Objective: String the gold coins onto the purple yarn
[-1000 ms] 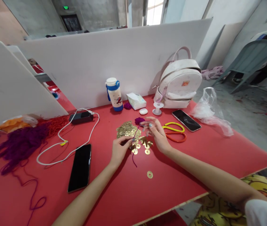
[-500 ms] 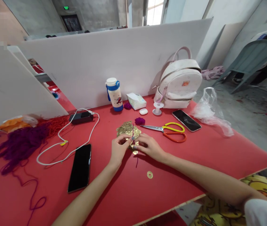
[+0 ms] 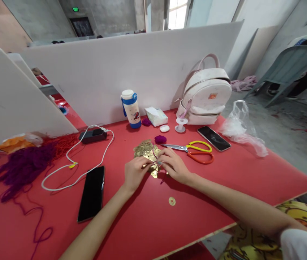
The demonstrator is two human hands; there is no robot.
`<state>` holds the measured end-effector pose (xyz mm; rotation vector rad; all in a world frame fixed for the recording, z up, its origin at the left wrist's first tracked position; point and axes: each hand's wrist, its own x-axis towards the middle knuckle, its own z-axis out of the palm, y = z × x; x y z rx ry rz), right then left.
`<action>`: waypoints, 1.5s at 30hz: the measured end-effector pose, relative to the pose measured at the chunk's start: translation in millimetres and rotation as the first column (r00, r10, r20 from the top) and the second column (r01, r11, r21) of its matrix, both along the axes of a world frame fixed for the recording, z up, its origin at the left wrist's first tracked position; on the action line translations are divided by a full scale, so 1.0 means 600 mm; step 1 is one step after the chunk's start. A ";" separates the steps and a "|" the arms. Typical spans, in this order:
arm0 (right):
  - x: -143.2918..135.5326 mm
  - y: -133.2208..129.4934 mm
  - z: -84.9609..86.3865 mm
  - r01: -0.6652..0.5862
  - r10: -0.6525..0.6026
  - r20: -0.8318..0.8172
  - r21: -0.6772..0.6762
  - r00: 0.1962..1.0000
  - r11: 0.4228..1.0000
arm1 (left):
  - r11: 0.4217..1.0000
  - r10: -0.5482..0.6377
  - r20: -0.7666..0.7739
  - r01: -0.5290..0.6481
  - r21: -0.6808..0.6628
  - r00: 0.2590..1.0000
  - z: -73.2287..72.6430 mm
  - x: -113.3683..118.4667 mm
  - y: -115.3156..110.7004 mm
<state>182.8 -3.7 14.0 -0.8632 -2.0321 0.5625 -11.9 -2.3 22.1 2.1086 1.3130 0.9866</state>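
Note:
Over a pile of brass-coloured coins (image 3: 146,148), my left hand (image 3: 137,171) and my right hand (image 3: 175,167) meet with pinched fingertips. Between them runs a short purple cord (image 3: 154,150); its upper end sticks up past the fingers and its lower end hangs below my right hand. Both hands grip this cord, though the exact pinch is partly hidden by the fingers. A single coin with a square hole (image 3: 172,201) lies on the red table nearer to me. Scissors (image 3: 190,148) with yellow and orange handles rest just beyond my right hand.
Left on the red table (image 3: 132,231) are a black phone (image 3: 91,194), a white cable (image 3: 70,164) and purple yarn (image 3: 30,162). Behind stand a bottle (image 3: 132,110), tissue pack (image 3: 156,116), spool (image 3: 181,125) and white backpack (image 3: 207,95). Another phone (image 3: 214,138) and a plastic bag (image 3: 241,130) lie right.
My left hand has shifted slightly left and down, and my right hand has turned a little. The cord's lower end has swung right and is now mostly under my right hand.

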 end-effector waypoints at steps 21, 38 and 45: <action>-0.004 0.006 -0.011 -0.053 0.033 -0.131 -0.150 0.991 0.987 | 0.997 -0.009 0.385 0.039 -0.070 0.923 0.015 0.013 -0.005; -0.009 0.007 -0.021 -0.125 0.128 0.156 -0.030 0.979 0.992 | 0.903 0.283 0.654 0.034 -0.428 0.702 0.039 0.029 -0.015; -0.002 -0.006 -0.014 0.098 -0.087 -0.108 0.101 0.990 0.990 | 0.884 0.393 0.604 -0.103 -0.456 0.693 0.031 0.024 -0.006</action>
